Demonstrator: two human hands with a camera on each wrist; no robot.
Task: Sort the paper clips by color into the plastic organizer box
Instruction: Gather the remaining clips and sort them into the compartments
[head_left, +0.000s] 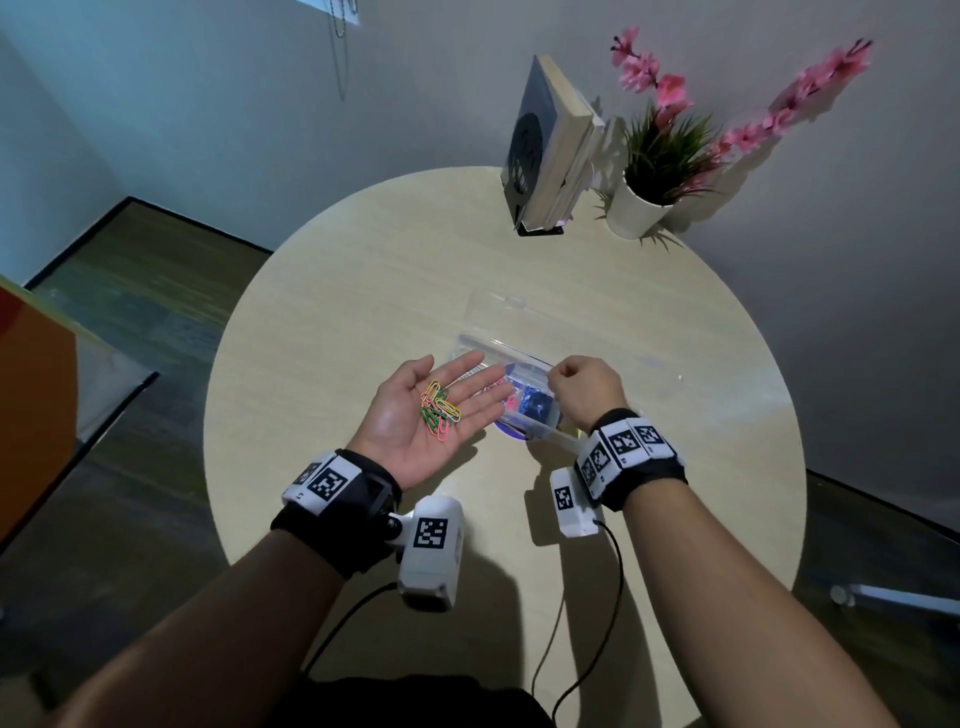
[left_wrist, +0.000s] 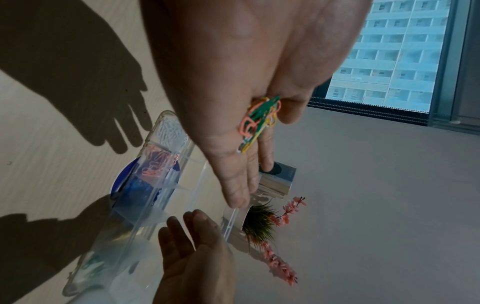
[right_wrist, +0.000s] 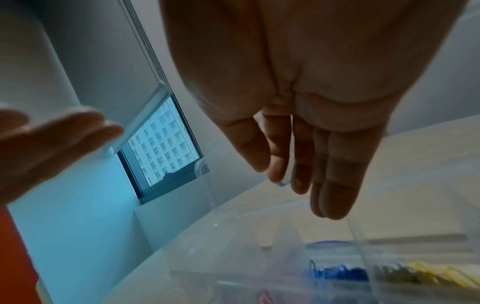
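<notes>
My left hand (head_left: 457, 387) lies open, palm up, just left of the clear plastic organizer box (head_left: 519, 358). On its palm rests a small heap of paper clips (head_left: 440, 410) in green, yellow and pink, also seen in the left wrist view as the paper clips (left_wrist: 259, 121). My right hand (head_left: 560, 379) hovers over the box's right part with its fingers hanging down; I see nothing plainly held. Pink clips (left_wrist: 155, 164), blue clips (right_wrist: 337, 271) and yellow clips (right_wrist: 436, 273) lie in separate compartments. The box lid lies open behind.
The round wooden table (head_left: 363, 291) carries a book in a stand (head_left: 550, 150) and a potted plant (head_left: 649, 192) with pink flowers at the back. A blue disc (head_left: 511, 435) lies under the box. Cables hang off the near edge.
</notes>
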